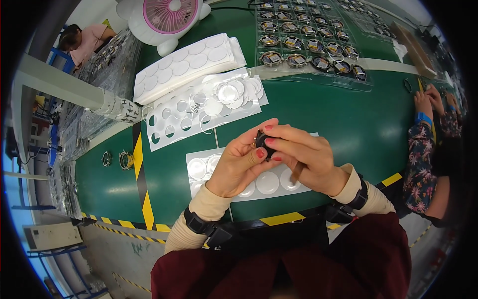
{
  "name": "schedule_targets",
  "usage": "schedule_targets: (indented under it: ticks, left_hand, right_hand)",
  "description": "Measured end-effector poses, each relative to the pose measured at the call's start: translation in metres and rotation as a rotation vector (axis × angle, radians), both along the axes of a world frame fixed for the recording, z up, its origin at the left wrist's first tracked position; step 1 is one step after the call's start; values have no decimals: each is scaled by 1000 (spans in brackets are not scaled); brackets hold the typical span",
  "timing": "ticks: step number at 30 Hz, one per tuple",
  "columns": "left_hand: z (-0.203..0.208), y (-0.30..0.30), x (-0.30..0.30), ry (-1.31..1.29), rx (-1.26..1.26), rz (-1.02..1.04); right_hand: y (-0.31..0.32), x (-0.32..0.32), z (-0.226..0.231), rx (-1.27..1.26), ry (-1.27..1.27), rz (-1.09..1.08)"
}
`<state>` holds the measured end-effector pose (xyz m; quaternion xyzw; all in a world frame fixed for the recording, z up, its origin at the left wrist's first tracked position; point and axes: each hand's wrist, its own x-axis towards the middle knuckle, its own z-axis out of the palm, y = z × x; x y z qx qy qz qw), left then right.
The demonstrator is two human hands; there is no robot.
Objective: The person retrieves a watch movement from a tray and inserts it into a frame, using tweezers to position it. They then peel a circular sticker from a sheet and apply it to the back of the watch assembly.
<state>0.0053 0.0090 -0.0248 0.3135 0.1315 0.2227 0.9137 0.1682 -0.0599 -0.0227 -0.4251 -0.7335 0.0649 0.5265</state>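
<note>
My left hand (238, 167) and my right hand (309, 155) meet above the middle of the bench, fingers closed round a small dark, round watch part (264, 143). Fingertips of both hands press on it, and much of it is hidden by them. Below lies a white sheet (198, 155) with rows of round, pale stickers (268, 183); my hands and wrists cover part of it. Just beyond is another white sheet (162, 110) with round cut-outs, and loose white discs (230, 93) are heaped at its right end.
A stack of disc sheets (186, 64) lies farther back, near a white-and-pink fan (141, 27). Clear trays (369, 85) hold rows of round watch parts (315, 46). Two watch cases (126, 160) rest at left. A co-worker's hands (424, 107) are at right; another person (89, 42) sits far left.
</note>
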Motion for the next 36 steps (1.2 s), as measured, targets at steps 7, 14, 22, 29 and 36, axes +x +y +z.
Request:
schedule_targets:
  ticks: [7,14,22,29,36]
  left_hand:
    - [-15,-5,4,-132,136,109]
    - [-8,-8,6,108,425,175]
    - [-8,-15,6,156,531,222]
    - [-8,-17,9,228,483,207]
    - [1,-16,13,231,282,308]
  right_hand:
    - [-6,-10,4,-253,440,-45]
    - [-7,-4,5,-581,613,18]
    - [-7,1,8,-767,664,51]
    - [-1,1,-4,-654,713,89]
    - [0,1,7,-770,791,49]
